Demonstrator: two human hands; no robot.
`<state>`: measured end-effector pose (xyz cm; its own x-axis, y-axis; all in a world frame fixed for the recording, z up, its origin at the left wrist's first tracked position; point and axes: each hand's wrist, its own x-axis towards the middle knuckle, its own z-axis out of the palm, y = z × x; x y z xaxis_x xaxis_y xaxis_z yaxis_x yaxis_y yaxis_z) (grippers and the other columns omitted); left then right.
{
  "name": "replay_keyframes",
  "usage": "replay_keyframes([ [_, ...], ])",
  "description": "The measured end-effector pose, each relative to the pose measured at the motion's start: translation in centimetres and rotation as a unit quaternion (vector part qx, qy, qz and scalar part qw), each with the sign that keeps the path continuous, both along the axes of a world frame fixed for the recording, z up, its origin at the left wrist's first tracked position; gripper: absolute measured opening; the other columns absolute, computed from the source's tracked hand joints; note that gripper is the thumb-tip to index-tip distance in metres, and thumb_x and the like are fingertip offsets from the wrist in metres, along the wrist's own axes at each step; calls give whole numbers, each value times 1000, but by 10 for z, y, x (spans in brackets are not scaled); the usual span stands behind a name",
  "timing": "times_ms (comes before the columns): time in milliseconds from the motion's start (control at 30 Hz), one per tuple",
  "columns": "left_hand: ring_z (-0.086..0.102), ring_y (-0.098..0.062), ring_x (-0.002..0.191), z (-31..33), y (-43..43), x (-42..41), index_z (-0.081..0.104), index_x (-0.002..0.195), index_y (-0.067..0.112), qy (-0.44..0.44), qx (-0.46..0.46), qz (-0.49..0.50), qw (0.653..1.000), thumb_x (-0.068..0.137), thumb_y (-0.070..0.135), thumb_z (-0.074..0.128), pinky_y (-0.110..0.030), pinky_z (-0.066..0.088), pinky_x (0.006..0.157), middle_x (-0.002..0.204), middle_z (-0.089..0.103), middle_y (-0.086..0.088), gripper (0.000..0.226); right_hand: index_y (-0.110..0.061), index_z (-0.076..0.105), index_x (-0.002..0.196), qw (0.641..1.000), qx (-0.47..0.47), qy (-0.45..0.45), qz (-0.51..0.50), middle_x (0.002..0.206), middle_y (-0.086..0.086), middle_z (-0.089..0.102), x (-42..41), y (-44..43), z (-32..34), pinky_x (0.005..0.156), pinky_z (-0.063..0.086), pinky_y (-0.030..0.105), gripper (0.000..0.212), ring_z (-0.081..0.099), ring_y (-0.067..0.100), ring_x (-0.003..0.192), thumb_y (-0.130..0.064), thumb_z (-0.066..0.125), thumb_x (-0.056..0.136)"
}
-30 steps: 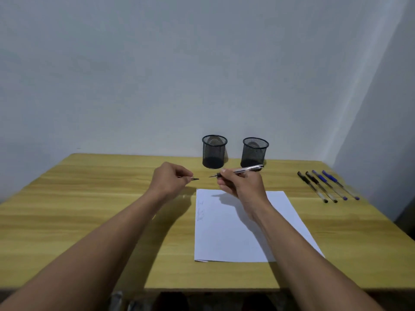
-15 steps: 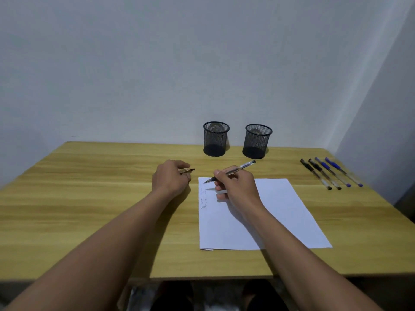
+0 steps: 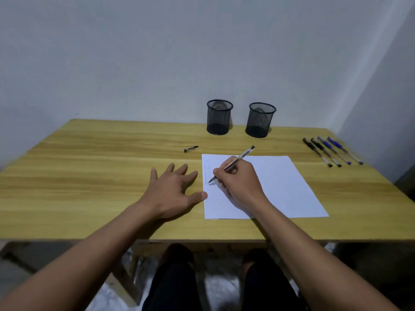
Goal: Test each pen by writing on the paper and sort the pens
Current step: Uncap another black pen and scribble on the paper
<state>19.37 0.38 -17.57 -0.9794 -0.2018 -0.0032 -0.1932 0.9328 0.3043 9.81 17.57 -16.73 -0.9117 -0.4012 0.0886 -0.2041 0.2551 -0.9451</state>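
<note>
My right hand [image 3: 241,182] pinches a pen [image 3: 233,163] in a writing grip, fingers closed round the lower barrel. Tip down on the white paper [image 3: 280,187], near the sheet's left edge. Barrel slants up and away to the right, its far end clear of the sheet's top edge. Faint marks run down the left margin above the tip; too thin for me to read. Heel of the hand rests on the sheet.

My left hand [image 3: 174,189] lies flat and open on the wooden table [image 3: 89,176], fingers spread, palm down, holding nothing. It sits just left of the paper. Thumb tip at the sheet's left edge, seemingly touching it, though I cannot be sure.

A pen cap [image 3: 190,149] lies loose on the table beyond my left hand, just past the paper's top left corner, apart from both hands.

Four more pens [image 3: 332,151] lie side by side in a row at the far right of the table, well apart from my right hand and clear of the paper. The two on the left have black grips, the two on the right blue.

Two black mesh cups stand upright at the back edge against the wall: left cup [image 3: 219,117], right cup [image 3: 260,120]. Near each other, not touching. Both lie beyond the paper, out of contact with either hand.
</note>
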Motion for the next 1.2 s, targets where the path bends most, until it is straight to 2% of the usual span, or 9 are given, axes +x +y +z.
replay_keyframes([
  [67, 2, -27, 152, -1, 0, 0, 27, 152, 40, -5, -6, -1, 1000, 80, 82, 36, -66, -1, 116, 165, 12, 3, 85, -15, 68, 81, 999, 27, 26, 2, 70, 1, 72, 2, 0, -1, 75, 61, 50, 16, 71, 21, 73, -29, 71, 87],
  [167, -1, -26, 152, -1, 0, 0, 24, 153, 40, -12, -11, -7, 1000, 82, 81, 37, -65, -3, 116, 165, 9, 3, 83, -13, 68, 81, 998, 50, 41, 18, 71, 0, 73, 6, 2, 0, 78, 60, 52, 18, 72, 17, 72, -29, 71, 88],
  [533, -2, -25, 152, -4, -4, 0, 23, 153, 41, -14, -17, -13, 1000, 76, 85, 29, -65, -4, 116, 165, 8, 5, 89, -12, 66, 82, 995, 77, 63, 18, 73, 1, 72, 9, 2, 0, 75, 61, 48, 18, 71, 16, 73, -27, 72, 91],
  [733, -2, -24, 152, -5, -2, 0, 22, 152, 42, -8, -23, -11, 1000, 80, 84, 33, -63, -5, 117, 165, 8, 5, 85, -11, 65, 81, 995, 80, 65, 7, 71, 2, 70, 9, 4, 0, 72, 62, 46, 17, 72, 15, 71, -24, 72, 89],
  [900, -2, -24, 152, -7, -2, 0, 22, 152, 42, -13, -27, -11, 999, 72, 89, 23, -64, -5, 117, 165, 7, 6, 93, -11, 64, 79, 995, 78, 62, 1, 66, -2, 65, 9, 4, 0, 73, 62, 49, 16, 69, 16, 68, -22, 72, 87],
  [1033, -2, -24, 152, -7, -3, 0, 22, 152, 43, -11, -27, -11, 1000, 65, 92, 17, -63, -5, 117, 164, 8, 6, 100, -10, 64, 81, 994, 85, 66, -7, 69, -1, 65, 9, 5, 0, 72, 60, 44, 16, 68, 14, 69, -22, 71, 89],
  [1133, -2, -24, 152, -8, -3, 0, 22, 152, 43, -11, -23, -12, 1000, 66, 92, 19, -63, -5, 117, 164, 8, 6, 99, -10, 64, 84, 993, 86, 73, -26, 72, -2, 66, 9, 6, 0, 64, 56, 35, 17, 66, 9, 68, -24, 70, 92],
  [1200, -3, -23, 152, -9, -3, 0, 22, 152, 43, -11, -19, -11, 1000, 67, 92, 20, -63, -5, 117, 164, 8, 6, 98, -11, 64, 83, 994, 81, 73, -30, 74, -1, 67, 9, 5, 0, 65, 56, 35, 18, 67, 10, 70, -25, 69, 93],
])
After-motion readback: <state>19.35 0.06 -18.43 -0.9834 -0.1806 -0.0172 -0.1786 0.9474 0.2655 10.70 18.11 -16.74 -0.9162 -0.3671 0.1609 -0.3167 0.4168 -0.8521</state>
